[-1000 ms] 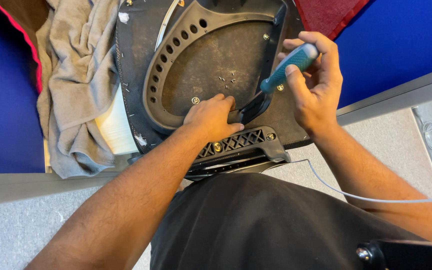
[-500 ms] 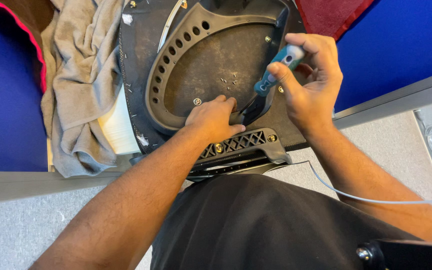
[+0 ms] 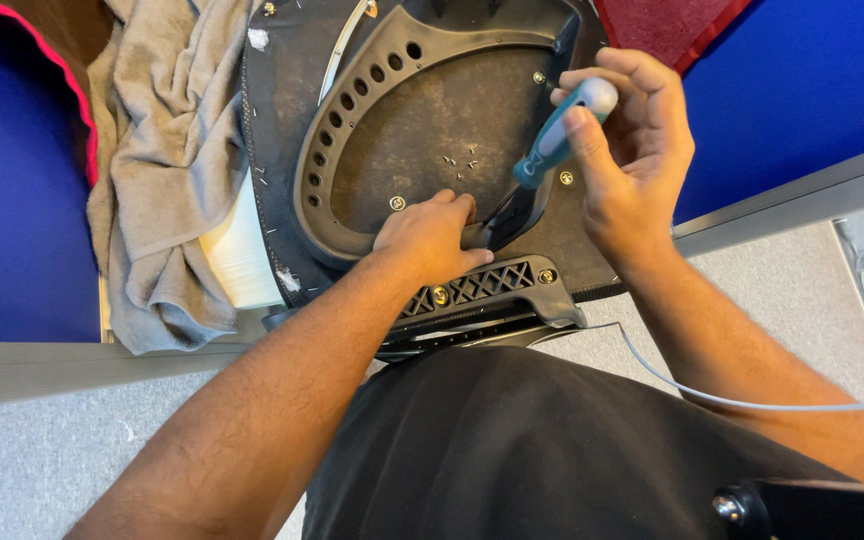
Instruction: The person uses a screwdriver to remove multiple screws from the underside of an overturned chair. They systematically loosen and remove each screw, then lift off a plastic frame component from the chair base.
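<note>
Towel (image 3: 167, 170), grey, bunched at far left, with white block (image 3: 237, 255) half under it, touching seat base (image 3: 282, 150). Plastic frame (image 3: 352, 130), dark and perforated, bolted to upturned base; loose staples (image 3: 460, 160) scattered on panel inside frame. Left hand (image 3: 430, 238) pressed flat on lower frame edge, fingers curled over rim, gripping nothing loose. Screwdriver (image 3: 562, 130), teal handle, clasped in right hand (image 3: 632, 160), thumb along handle, shaft angled down-left toward frame edge just beside left fingertips. Risk, by judgement: tip slipping off under push and jabbing left fingers, given how near they sit; loose staples could scatter or prick palm if hand slides inward. Screw (image 3: 565, 178) close beside shaft, another (image 3: 546, 275) on lattice bracket (image 3: 477, 290) below. Tip itself hidden in shadow at frame edge; contact point not readable. Top of frame cut off by picture edge. Thin white cable (image 3: 712, 395) across lap at right, ends out of view.
</note>
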